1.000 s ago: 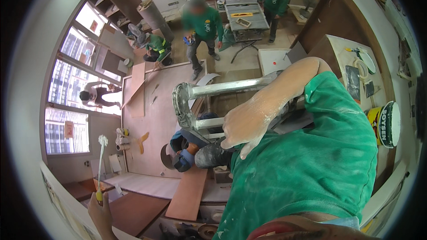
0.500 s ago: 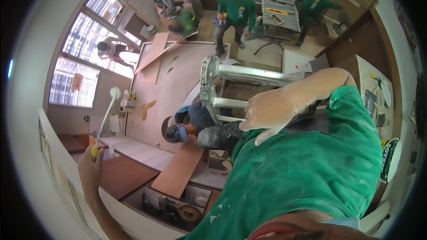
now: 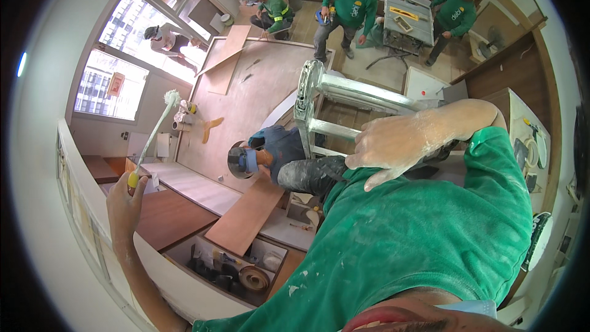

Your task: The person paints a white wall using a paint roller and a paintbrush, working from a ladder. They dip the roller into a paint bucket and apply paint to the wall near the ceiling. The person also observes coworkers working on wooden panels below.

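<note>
Pinched in my left hand (image 3: 126, 200), at the left, is a small paint roller (image 3: 151, 130); its yellow grip sits in my fingers. Its long thin white shaft points up to a fluffy white head, apart from any surface. My right hand (image 3: 393, 138), dusted white, lies palm down beside an aluminium stepladder (image 3: 335, 124), above my dark trouser leg (image 3: 310, 175). Its thumb is stretched away from the other fingers, and nothing shows in it. Whether the palm touches the ladder or only my leg is hidden.
Below, close to the ladder, a person in a cap (image 3: 261, 154) bends over a board (image 3: 246, 218). Several people work further off, near a large panel (image 3: 246, 95) and a saw table (image 3: 405, 21). A white wall ledge (image 3: 92, 209) runs along my left. An open box of tools (image 3: 233, 270) lies below.
My view has shifted, so the room and ladder sit further right. The crouching person at the back has raised their upper body. Both hands keep nearly the same pose.
</note>
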Motion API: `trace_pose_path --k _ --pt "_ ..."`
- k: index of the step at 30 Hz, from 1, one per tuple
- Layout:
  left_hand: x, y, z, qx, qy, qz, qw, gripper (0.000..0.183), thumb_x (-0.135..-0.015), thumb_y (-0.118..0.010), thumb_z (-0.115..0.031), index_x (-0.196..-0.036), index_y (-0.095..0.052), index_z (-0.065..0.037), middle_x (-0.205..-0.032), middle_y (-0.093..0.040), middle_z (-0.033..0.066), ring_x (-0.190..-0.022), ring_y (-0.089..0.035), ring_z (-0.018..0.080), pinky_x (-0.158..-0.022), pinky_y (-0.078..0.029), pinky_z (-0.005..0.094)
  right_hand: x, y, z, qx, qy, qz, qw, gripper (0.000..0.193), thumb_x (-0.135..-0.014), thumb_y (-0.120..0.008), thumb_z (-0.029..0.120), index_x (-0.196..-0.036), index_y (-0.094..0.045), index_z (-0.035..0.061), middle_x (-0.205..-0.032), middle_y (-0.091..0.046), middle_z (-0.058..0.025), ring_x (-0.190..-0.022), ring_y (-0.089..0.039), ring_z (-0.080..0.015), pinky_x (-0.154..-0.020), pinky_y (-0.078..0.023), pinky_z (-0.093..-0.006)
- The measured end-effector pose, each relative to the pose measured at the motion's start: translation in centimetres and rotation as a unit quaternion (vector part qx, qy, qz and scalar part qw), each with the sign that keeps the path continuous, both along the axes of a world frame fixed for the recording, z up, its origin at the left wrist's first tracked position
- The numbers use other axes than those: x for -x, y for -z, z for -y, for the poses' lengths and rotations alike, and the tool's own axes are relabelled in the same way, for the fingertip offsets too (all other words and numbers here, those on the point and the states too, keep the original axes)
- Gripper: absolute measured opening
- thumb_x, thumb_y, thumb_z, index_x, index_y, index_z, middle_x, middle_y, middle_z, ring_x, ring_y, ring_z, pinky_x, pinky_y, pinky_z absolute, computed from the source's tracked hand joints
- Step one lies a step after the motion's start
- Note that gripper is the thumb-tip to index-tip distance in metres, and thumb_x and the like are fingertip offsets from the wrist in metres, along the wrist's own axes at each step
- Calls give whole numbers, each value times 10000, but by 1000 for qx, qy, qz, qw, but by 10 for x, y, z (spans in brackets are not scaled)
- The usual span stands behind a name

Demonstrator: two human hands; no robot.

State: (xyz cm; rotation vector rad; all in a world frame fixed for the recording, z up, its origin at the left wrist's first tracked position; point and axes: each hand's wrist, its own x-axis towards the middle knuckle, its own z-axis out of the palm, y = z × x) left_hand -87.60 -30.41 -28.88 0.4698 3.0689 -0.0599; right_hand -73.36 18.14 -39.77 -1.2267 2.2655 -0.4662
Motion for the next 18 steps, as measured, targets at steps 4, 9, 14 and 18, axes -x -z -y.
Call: trace_pose_path --k 4,9,14,18 --pt "-2 -2 -4 4 -15 7 1000 330 -975 -631 -357 -976 -658 -29 -649 -511 127 -589 -489 267 -572 -375 406 1 2 0 0 0 1 1000 460 -922 -671 440 -1004 -608 -8 -802 -667 -175 -823 -656 -402 -791 -510 -504" --pt "-1 -1 -3 5 -16 5 1000 329 -975 -630 -359 -981 -656 -31 -636 -514 126 -582 -489 284 -576 -380 415 1 3 0 4 -4 -8 1000 464 -919 -675 442 -1003 -604 -9 -794 -662 -172 -820 -656 -397 -781 -507 -500" --pt "1 -2 -7 15 -12 10 1000 341 -977 -623 -366 -964 -643 -26 -651 -519 136 -605 -508 307 -587 -384 427 0 2 0 6 -4 -10 1000 462 -921 -674 439 -994 -601 -11 -787 -663 -165 -824 -660 -389 -782 -508 -502" --pt "1 5 5 0 -2 -10 1000 344 -977 -623 -359 -935 -621 -18 -643 -505 141 -597 -493 307 -584 -376 430 1 1 1 -9 -5 0 1000 460 -922 -673 439 -984 -598 -10 -790 -668 -164 -832 -661 -390 -791 -510 -510"
